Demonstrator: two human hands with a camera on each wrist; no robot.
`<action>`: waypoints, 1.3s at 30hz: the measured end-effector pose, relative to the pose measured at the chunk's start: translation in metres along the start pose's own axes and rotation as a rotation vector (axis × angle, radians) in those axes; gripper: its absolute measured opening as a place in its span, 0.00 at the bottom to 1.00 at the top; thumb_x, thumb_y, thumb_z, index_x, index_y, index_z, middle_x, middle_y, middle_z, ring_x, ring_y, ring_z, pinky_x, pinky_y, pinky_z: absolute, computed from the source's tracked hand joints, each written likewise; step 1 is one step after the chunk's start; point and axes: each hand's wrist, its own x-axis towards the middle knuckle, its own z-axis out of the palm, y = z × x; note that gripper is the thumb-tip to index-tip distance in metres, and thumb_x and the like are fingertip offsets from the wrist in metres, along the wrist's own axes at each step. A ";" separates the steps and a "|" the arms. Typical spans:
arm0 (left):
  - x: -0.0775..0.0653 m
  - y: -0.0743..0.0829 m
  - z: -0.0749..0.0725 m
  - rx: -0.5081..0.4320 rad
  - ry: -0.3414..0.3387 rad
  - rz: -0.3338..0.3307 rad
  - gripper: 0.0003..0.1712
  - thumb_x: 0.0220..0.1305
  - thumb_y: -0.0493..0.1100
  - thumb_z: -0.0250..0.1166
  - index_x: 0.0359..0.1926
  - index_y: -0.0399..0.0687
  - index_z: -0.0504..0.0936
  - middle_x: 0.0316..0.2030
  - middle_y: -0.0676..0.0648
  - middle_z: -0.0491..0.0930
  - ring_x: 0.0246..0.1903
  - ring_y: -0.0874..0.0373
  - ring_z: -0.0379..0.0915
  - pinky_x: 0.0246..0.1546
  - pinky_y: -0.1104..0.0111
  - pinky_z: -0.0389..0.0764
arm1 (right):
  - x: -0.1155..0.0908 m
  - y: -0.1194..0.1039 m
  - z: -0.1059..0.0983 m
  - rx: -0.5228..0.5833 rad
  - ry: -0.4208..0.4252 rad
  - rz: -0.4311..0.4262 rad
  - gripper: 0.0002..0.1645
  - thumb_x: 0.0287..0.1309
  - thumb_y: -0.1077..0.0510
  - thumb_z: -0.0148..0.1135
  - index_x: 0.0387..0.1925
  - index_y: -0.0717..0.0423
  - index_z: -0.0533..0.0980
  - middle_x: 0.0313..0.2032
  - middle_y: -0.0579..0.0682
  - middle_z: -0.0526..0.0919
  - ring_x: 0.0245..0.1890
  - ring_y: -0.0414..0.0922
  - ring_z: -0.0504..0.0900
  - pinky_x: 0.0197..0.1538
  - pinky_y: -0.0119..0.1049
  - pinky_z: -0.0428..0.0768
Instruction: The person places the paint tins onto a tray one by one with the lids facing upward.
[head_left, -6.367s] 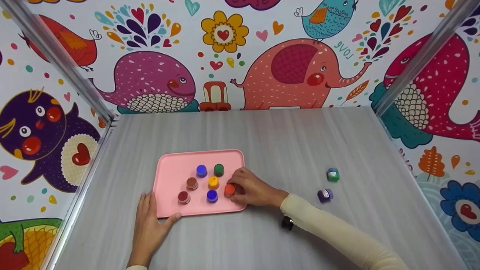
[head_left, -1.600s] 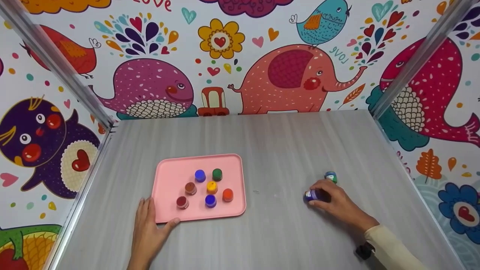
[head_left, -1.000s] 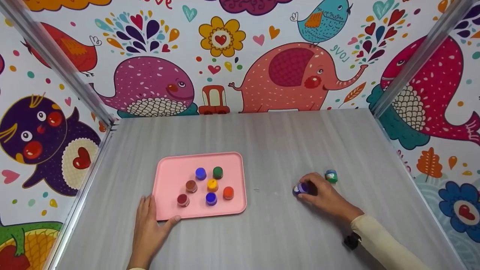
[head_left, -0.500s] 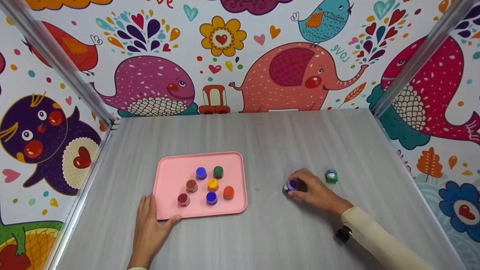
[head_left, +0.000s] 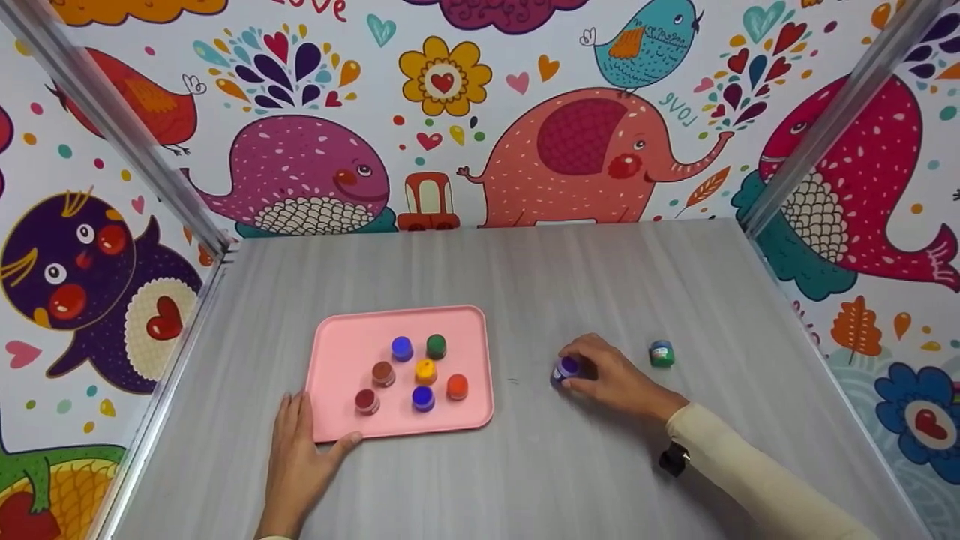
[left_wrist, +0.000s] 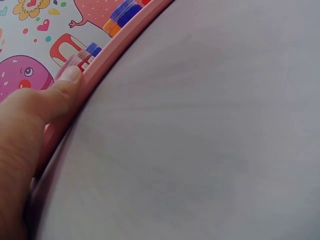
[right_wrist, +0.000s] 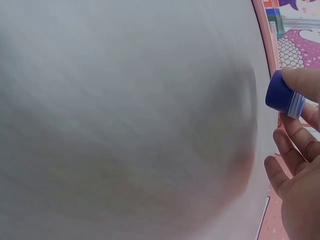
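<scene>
In the head view, my right hand [head_left: 619,379] pinches a small purple paint jar [head_left: 565,369] between thumb and fingers, right of the tray. The right wrist view shows its blue-purple lid [right_wrist: 279,92] and clear side. My left hand [head_left: 304,457] rests at the near left corner of a pink tray [head_left: 334,337], fingers straight along the side. Its thumb [left_wrist: 65,90] lies on the tray's rim in the left wrist view. Several paint jars stand in the tray, with blue, green, brown, yellow, dark red and orange [head_left: 457,385] lids.
One green paint jar [head_left: 661,353] lies on its side on the grey table [head_left: 525,465], right of my right hand. Walls with cartoon animals and metal posts [head_left: 825,112] bound the table at the back and sides.
Earlier, my right hand let go of the orange-lidded jar in the tray and took hold of the purple jar. It has since moved left with that jar. My left hand has stayed put.
</scene>
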 end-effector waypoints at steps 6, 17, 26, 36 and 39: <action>-0.001 0.000 0.001 0.003 0.035 0.022 0.80 0.59 0.74 0.79 0.88 0.31 0.43 0.85 0.25 0.43 0.86 0.30 0.31 0.83 0.34 0.42 | 0.010 -0.003 0.003 -0.039 -0.001 -0.043 0.23 0.69 0.59 0.78 0.62 0.56 0.82 0.57 0.46 0.82 0.58 0.44 0.80 0.63 0.40 0.83; -0.001 -0.002 0.001 0.008 0.017 0.013 0.82 0.58 0.77 0.77 0.88 0.32 0.42 0.86 0.25 0.41 0.86 0.30 0.29 0.83 0.34 0.40 | 0.024 -0.011 0.011 -0.047 -0.046 -0.016 0.25 0.69 0.59 0.77 0.64 0.56 0.81 0.58 0.46 0.81 0.59 0.44 0.79 0.67 0.44 0.83; -0.002 -0.002 0.000 0.007 0.012 0.015 0.82 0.58 0.78 0.76 0.88 0.32 0.41 0.86 0.25 0.40 0.86 0.30 0.29 0.83 0.34 0.39 | 0.036 -0.020 0.021 -0.053 -0.062 -0.008 0.24 0.70 0.57 0.77 0.63 0.51 0.81 0.58 0.44 0.79 0.59 0.43 0.79 0.68 0.45 0.83; -0.003 -0.004 0.001 -0.002 0.062 0.077 0.78 0.61 0.72 0.79 0.87 0.31 0.44 0.85 0.25 0.44 0.86 0.29 0.33 0.83 0.33 0.42 | 0.049 -0.026 0.029 -0.064 -0.085 -0.073 0.24 0.71 0.57 0.76 0.64 0.55 0.79 0.58 0.45 0.80 0.59 0.43 0.78 0.68 0.44 0.83; -0.004 -0.003 0.001 -0.002 0.062 0.088 0.78 0.61 0.73 0.78 0.87 0.31 0.44 0.85 0.25 0.44 0.86 0.29 0.33 0.83 0.33 0.42 | 0.052 -0.027 0.033 -0.068 -0.096 -0.067 0.25 0.72 0.56 0.76 0.65 0.54 0.79 0.59 0.45 0.79 0.60 0.42 0.77 0.69 0.43 0.83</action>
